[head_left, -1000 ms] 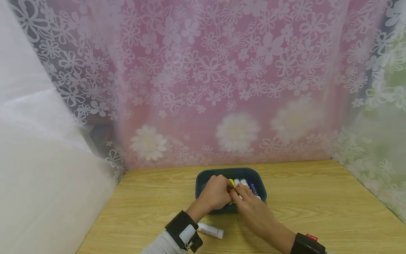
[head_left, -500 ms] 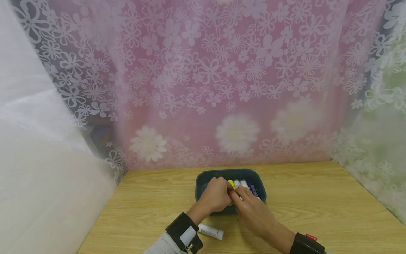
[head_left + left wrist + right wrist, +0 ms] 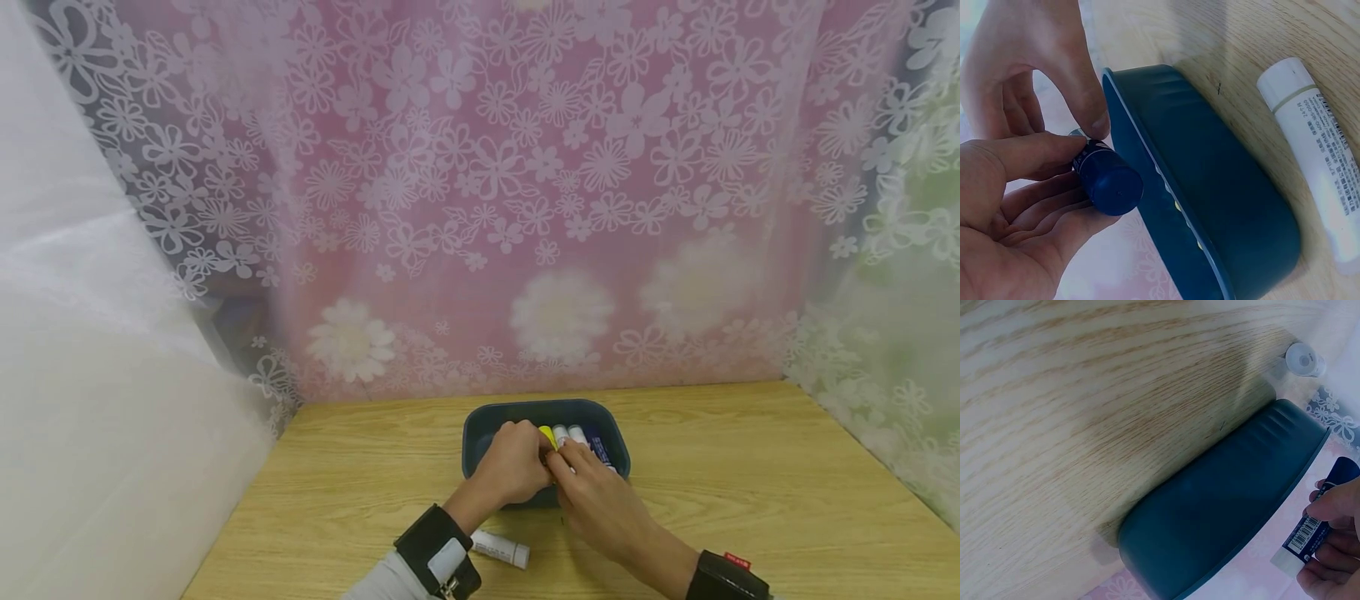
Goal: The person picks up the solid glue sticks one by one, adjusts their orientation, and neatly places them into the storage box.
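Both hands meet above a dark teal plastic box (image 3: 480,409). Between them is a dark blue glue stick (image 3: 1113,184) with a white end, its barcode label showing in the right wrist view. My left hand (image 3: 513,462) pinches it between thumb and fingers. My right hand (image 3: 596,498) has its thumb and fingers on the stick too, gripping it from the other side. In the head view, the fingers hide most of the stick. A white tube with printed text (image 3: 1319,159) lies on the table in front of the box, near the left wrist.
Inside the box lie several sticks, among them a yellow one (image 3: 547,434), white-ended ones (image 3: 577,434) and a dark blue one (image 3: 599,450). The wood-grain table (image 3: 360,492) extends around the box. A floral curtain (image 3: 465,208) hangs behind, and a white sheet (image 3: 112,375) stands at left.
The hands stay together over the box, with only very slight shifts of the left hand and wrist. The box and the white tube have not moved.
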Available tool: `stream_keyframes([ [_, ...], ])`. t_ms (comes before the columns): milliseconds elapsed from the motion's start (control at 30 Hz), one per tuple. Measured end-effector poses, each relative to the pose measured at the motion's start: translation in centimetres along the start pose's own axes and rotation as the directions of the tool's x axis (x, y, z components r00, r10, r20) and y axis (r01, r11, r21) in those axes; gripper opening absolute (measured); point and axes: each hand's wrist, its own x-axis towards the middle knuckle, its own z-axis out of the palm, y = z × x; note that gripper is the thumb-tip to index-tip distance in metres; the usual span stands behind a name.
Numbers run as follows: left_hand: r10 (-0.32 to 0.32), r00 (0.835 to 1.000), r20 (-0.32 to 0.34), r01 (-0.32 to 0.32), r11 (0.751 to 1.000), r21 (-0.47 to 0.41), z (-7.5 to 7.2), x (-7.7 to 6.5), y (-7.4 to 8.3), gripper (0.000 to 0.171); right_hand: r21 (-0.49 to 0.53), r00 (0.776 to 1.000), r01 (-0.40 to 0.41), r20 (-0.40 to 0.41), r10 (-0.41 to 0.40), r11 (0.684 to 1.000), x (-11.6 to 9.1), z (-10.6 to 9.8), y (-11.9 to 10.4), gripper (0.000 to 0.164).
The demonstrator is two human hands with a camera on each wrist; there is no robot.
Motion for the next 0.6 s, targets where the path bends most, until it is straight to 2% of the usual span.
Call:
stream_keyframes([
  [233, -0.002, 1.000, -0.002, 0.002, 1.000, -0.017, -0.13, -0.09, 0.08, 0.017, -0.022, 0.999, 0.033, 0.001, -0.033, 0.999, -0.07, 0.09, 0.26, 0.042],
  [267, 0.001, 1.000, -0.002, -0.001, 1.000, -0.016, -0.14, -0.08, 0.08, 0.020, -0.024, 0.999, 0.044, -0.005, -0.044, 0.999, -0.13, 0.14, 0.35, 0.039],
  [367, 0.006, 1.000, 0.003, -0.006, 1.000, -0.020, -0.17, -0.07, 0.07, 0.021, -0.044, 0.996, 0.079, -0.037, -0.081, 0.996, -0.27, 0.33, 0.61, 0.015],
  [400, 0.004, 1.000, 0.007, -0.003, 1.000, -0.023, -0.19, -0.07, 0.07, 0.019, -0.053, 0.994, 0.091, -0.050, -0.094, 0.994, -0.28, 0.38, 0.67, 0.019],
  [500, -0.010, 1.000, 0.027, 0.011, 0.999, -0.047, -0.31, -0.09, 0.06, 0.013, -0.084, 0.988, 0.121, -0.090, -0.129, 0.989, -0.30, 0.55, 0.81, 0.048],
  [600, -0.021, 0.999, 0.050, 0.024, 0.997, -0.068, -0.54, -0.08, 0.07, 0.009, -0.095, 0.982, 0.141, -0.115, -0.152, 0.985, -0.28, 0.64, 0.93, 0.048],
])
